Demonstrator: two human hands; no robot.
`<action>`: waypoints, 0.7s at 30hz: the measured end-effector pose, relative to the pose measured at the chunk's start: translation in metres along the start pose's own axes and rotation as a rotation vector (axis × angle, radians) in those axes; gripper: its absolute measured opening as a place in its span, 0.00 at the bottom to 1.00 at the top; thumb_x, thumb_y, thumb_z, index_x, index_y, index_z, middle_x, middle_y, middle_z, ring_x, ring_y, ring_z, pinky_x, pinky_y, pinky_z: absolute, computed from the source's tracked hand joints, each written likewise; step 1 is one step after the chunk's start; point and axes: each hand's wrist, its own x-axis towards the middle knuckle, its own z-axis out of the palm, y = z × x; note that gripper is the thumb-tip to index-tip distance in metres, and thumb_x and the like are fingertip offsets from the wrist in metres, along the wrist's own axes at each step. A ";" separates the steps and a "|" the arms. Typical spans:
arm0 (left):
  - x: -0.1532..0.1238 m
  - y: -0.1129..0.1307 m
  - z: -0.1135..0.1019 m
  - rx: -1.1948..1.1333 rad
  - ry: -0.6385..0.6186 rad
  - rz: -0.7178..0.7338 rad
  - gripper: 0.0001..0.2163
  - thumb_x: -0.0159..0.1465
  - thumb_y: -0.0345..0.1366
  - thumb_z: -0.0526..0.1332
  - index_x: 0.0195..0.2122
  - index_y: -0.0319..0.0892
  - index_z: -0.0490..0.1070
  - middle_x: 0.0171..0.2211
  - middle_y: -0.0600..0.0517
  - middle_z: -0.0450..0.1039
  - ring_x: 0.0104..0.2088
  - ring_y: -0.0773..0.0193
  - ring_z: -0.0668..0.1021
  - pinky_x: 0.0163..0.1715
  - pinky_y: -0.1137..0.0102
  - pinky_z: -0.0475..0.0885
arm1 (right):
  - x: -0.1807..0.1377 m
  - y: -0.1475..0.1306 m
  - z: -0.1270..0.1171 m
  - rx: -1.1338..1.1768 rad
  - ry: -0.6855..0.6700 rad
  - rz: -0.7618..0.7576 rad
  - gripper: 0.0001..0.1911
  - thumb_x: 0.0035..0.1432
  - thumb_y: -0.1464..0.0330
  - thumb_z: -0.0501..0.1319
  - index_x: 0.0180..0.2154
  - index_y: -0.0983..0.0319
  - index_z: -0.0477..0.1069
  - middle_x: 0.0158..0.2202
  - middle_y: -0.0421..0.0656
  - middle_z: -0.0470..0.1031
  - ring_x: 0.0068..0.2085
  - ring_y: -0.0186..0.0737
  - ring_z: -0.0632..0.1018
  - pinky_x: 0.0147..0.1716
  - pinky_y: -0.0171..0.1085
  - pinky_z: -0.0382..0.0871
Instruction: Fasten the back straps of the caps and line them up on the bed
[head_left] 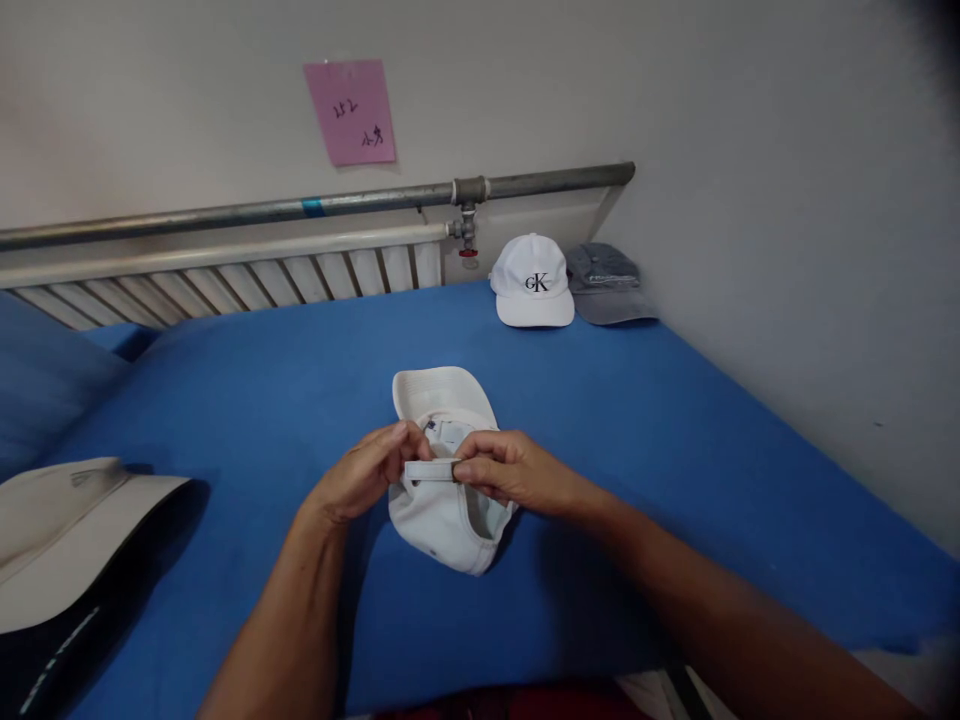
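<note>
A pale cap [442,525] is held in the middle of the blue surface, its back toward me and its brim pointing away. Its inside and rear opening show. My right hand [517,470] pinches the adjusting strap at its small dark buckle, thumb and finger together. At the strap's other side, my left hand [375,465] has its fingers curled in at the cap's edge. Some of the left fingertips are hidden behind the strap and rim.
A white cap with "GK" lettering [532,282] and a grey cap [611,285] sit at the back right by the wall. Light caps [67,530] and a dark one [75,645] lie at left. A radiator [300,275] and metal pipe [225,215] run behind the blue surface [300,360].
</note>
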 end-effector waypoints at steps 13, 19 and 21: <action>-0.004 0.000 -0.001 0.021 -0.115 -0.076 0.14 0.50 0.35 0.71 0.22 0.38 0.65 0.24 0.54 0.70 0.24 0.71 0.68 0.25 0.74 0.61 | 0.000 0.008 0.010 -0.028 0.067 -0.112 0.11 0.53 0.61 0.60 0.25 0.62 0.66 0.18 0.34 0.60 0.21 0.28 0.60 0.21 0.31 0.53; -0.003 0.002 0.000 0.079 -0.099 -0.086 0.13 0.52 0.35 0.70 0.23 0.38 0.65 0.22 0.55 0.68 0.23 0.72 0.67 0.25 0.75 0.61 | 0.001 0.008 0.010 -0.187 0.098 -0.135 0.10 0.56 0.64 0.58 0.26 0.61 0.65 0.20 0.35 0.61 0.23 0.31 0.62 0.24 0.32 0.56; -0.002 0.004 0.003 0.127 -0.087 -0.081 0.13 0.53 0.36 0.70 0.22 0.38 0.65 0.21 0.56 0.66 0.23 0.73 0.66 0.24 0.75 0.60 | 0.000 0.005 0.009 -0.356 0.140 -0.222 0.05 0.56 0.67 0.57 0.29 0.61 0.67 0.25 0.38 0.67 0.28 0.33 0.67 0.29 0.33 0.60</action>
